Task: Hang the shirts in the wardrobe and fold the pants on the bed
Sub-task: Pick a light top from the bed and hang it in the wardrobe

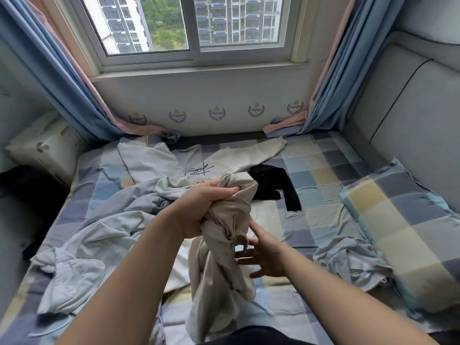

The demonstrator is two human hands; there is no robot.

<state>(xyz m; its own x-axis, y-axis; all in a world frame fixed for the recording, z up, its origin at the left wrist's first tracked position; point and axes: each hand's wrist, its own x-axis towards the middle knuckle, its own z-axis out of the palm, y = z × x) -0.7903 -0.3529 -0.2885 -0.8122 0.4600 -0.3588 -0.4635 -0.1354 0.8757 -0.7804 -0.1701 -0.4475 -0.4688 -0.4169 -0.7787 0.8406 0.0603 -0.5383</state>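
Observation:
My left hand [201, 207] grips the bunched top of a beige garment [219, 267] and holds it up above the bed [321, 170]; the cloth hangs twisted down toward my lap. My right hand [263, 257] is beside the hanging cloth with fingers spread, its fingertips touching the folds. A white sweatshirt with black script [189, 160] lies spread at the far middle of the bed. A black garment [271, 183] lies just right of it. A crumpled pale blue garment [94, 240] covers the left side. Another pale blue crumpled piece [348, 260] lies at the right.
A checked pillow [398, 230] sits at the right, a white pillow [42, 148] at the far left. The padded headboard [410, 100] rises on the right. Window [194, 28] and blue curtains [62, 78] stand behind the bed. No wardrobe is in view.

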